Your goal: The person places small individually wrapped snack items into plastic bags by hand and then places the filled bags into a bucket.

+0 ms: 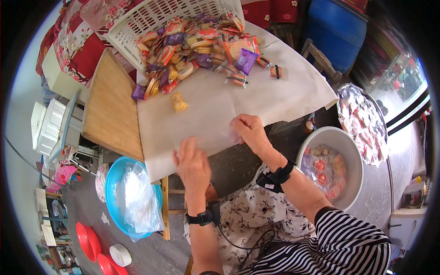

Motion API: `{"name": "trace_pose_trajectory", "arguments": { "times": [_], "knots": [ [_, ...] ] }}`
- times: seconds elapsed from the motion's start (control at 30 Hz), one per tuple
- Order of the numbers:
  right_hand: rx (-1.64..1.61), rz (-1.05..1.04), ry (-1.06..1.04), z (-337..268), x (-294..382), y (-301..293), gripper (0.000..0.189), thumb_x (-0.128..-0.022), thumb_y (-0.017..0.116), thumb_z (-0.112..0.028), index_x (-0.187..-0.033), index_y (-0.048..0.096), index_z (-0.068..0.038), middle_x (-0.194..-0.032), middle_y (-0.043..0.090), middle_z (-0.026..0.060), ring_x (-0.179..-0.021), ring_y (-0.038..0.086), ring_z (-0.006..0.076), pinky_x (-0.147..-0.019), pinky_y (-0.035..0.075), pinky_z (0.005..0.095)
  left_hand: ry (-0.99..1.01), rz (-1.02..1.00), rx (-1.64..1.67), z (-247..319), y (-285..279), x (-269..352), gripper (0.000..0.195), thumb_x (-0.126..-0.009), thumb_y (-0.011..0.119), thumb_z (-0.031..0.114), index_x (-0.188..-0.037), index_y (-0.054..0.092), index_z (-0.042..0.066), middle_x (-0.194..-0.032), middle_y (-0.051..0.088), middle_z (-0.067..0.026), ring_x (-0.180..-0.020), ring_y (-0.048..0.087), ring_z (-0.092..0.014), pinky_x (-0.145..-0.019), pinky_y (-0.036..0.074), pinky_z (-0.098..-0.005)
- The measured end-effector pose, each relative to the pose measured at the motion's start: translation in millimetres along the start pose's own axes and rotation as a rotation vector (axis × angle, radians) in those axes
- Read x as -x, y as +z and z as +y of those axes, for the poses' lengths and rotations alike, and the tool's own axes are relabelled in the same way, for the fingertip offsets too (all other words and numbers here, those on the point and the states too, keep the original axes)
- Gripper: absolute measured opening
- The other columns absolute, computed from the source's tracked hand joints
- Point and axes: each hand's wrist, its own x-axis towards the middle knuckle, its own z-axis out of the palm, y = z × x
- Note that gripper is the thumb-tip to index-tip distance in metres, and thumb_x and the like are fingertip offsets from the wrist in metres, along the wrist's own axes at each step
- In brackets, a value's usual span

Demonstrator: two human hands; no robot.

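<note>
My right hand (249, 132) is closed on the edge of a clear plastic bag (235, 134) at the near edge of the white-covered table (206, 123). My left hand (192, 165), blurred, is held over the table's near edge with its fingers apart and nothing seen in it. Beyond both hands, a heap of individually wrapped biscuits (202, 44) spills from a tipped white plastic basket (137, 31). A small pack of yellow biscuits (178, 101) lies apart from the heap. A purple packet (246, 61) rests at the heap's right side.
A blue basin (111, 192) with clear plastic bags (141, 199) stands at the left, below a wooden board (110, 110). At the right are a grey tub (359, 172) holding filled bags (323, 172) and a round tray of foil-like packets (362, 127). Red basins (87, 240) are on the floor.
</note>
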Motion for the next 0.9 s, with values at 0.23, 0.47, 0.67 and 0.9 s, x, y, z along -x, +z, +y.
{"name": "trace_pose_trajectory", "arguments": {
  "times": [0.23,0.47,0.67,0.9],
  "knots": [
    [-0.015,-0.155,0.099,-5,9,-2,0.021,-0.081,0.053,-0.016,-0.072,0.059,0.003,-0.054,0.051,0.0024,-0.047,0.047,0.0062,-0.044,0.040,0.0220,-0.193,0.218,0.140,-8,1,0,0.011,-0.072,0.059,0.005,-0.081,0.060,-0.001,-0.094,0.057,-0.0132,-0.086,0.053,-0.030,-0.075,0.042,-0.0379],
    [-0.104,-0.283,0.167,-25,16,4,0.022,-0.084,0.053,-0.019,-0.078,0.061,0.001,-0.058,0.052,-0.0022,-0.051,0.050,0.0054,-0.046,0.041,0.0195,-0.268,0.132,0.788,34,23,-13,0.020,-0.073,0.059,0.001,-0.093,0.060,-0.001,-0.078,0.058,-0.0118,-0.064,0.056,-0.020,-0.058,0.044,-0.0284],
    [-0.367,-0.209,0.254,-17,15,2,0.021,-0.086,0.052,-0.020,-0.087,0.058,0.001,-0.067,0.057,0.0008,-0.059,0.053,0.0072,-0.051,0.044,0.0211,-0.348,0.061,0.892,43,26,-20,0.016,-0.076,0.057,0.004,-0.091,0.061,-0.001,-0.080,0.058,-0.0099,-0.065,0.056,-0.018,-0.058,0.043,-0.0268],
    [-0.303,-0.225,0.206,-15,15,6,0.017,-0.084,0.055,-0.016,-0.080,0.059,0.000,-0.065,0.056,0.0009,-0.057,0.052,0.0067,-0.050,0.041,0.0196,-0.310,0.157,0.830,40,29,-21,0.016,-0.073,0.059,0.002,-0.089,0.061,0.000,-0.082,0.056,-0.0088,-0.065,0.053,-0.018,-0.058,0.042,-0.0266]
  ]
}}
